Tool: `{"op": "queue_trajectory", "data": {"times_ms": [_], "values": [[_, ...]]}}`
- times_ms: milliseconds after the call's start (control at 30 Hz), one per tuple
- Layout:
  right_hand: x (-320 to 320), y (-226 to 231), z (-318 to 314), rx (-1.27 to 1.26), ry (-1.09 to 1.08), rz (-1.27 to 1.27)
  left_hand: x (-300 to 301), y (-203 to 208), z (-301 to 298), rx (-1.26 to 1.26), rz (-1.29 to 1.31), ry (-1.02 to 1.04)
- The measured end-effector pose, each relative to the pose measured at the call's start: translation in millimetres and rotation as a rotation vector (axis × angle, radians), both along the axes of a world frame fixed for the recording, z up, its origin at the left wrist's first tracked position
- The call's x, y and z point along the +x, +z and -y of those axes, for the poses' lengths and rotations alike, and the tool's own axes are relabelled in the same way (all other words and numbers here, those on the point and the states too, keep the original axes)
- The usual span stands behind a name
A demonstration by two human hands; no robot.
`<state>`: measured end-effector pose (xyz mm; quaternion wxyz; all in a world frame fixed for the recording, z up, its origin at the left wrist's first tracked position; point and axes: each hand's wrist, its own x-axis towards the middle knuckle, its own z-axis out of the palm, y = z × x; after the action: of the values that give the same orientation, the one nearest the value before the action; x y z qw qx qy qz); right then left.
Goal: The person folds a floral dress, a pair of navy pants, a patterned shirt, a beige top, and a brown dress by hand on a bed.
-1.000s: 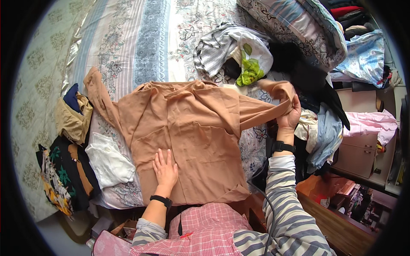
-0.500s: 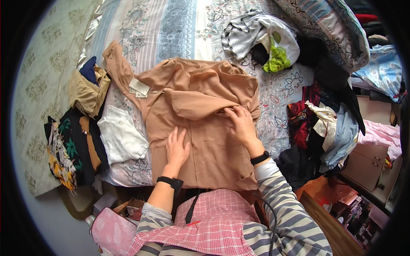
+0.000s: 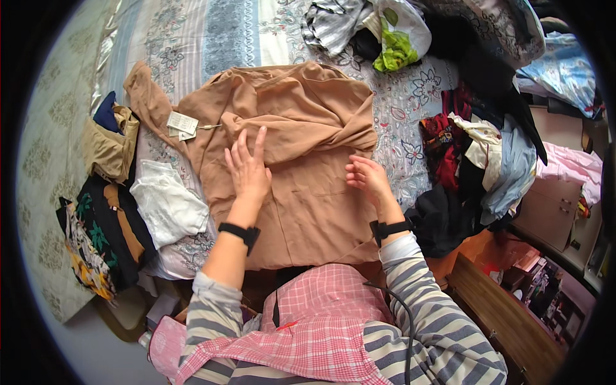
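Observation:
A tan long-sleeved shirt (image 3: 301, 212) lies spread on the bed, its collar end away from me. One sleeve is folded across its upper body; the other sticks out to the far left. White paper tags (image 3: 182, 124) hang by a string near the left side. My left hand (image 3: 249, 168) is open, fingers spread, at the lower edge of the folded sleeve. Near the shirt's right side, my right hand (image 3: 369, 178) has loosely bent fingers with nothing visible in them; whether it touches the cloth I cannot tell.
Folded white cloth (image 3: 168, 204), khaki clothing (image 3: 110, 146) and dark patterned clothes (image 3: 106, 228) lie left. On the right is a heap with a light blue garment (image 3: 510, 170). A striped garment (image 3: 333, 25) and a white-and-green one (image 3: 399, 48) lie at the back on the patterned bedspread (image 3: 231, 38).
My left hand has moved forward from the shirt's lower body to the folded sleeve. My right hand has come off the sleeve's end, its fingers now curled. The view has shifted slightly.

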<state>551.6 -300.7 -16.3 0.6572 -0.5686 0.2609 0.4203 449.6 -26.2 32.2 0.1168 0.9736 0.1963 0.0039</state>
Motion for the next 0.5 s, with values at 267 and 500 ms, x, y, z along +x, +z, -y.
{"op": "queue_trajectory", "data": {"times_ms": [267, 500], "values": [[1.3, -13.3, -36.3, 0.319, -0.226, -0.103, 15.7, -7.8, -71.7, -0.274, 0.264, 0.056], [-0.8, -16.3, -53.7, 0.553, -0.324, -0.133, -1.4, 139.0, -84.8, -1.306, 0.532, 0.147]]}}
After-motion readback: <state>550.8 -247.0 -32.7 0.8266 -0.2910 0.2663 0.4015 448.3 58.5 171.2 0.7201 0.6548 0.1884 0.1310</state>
